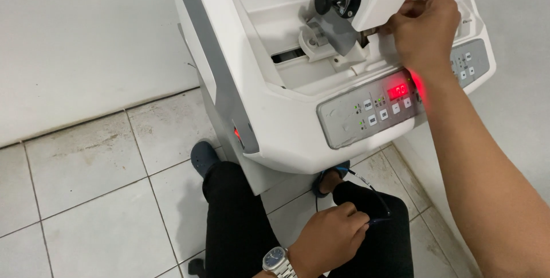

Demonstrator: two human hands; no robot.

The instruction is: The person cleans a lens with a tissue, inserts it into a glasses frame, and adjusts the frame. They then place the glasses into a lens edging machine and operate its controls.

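Head view, looking steeply down: white floor-standing machine (275, 112) filling upper centre, body tilted so its long axis runs from lower left to upper right. Grey control panel (375, 112) along the near front edge, red lit display (399, 90) on it, small white buttons either side. Recessed white well (309, 54) in the top of the machine, open upward; inside, a white rounded fitting (314, 36) and a dark slot, nothing loose visible. Above the well, white block-shaped head (381, 0) with black knob (327, 1) projecting left. Right hand (427, 26) raised to the right flank of that head, fingers curled and pinching at its lower corner; exact part under the fingertips hidden. Right forearm running down the right frame edge across the panel. Left hand (329, 238) far lower, resting on the lap, well apart from the machine, closed in a pinch on a thin dark tool (381, 218) pointing right. Silver wristwatch (277, 259) on that wrist. Black trousers (240, 226), grey shoe (203, 157) on stained white floor tiles (91, 198). Right hand plainly the nearer to the head; left needs to travel up and away.
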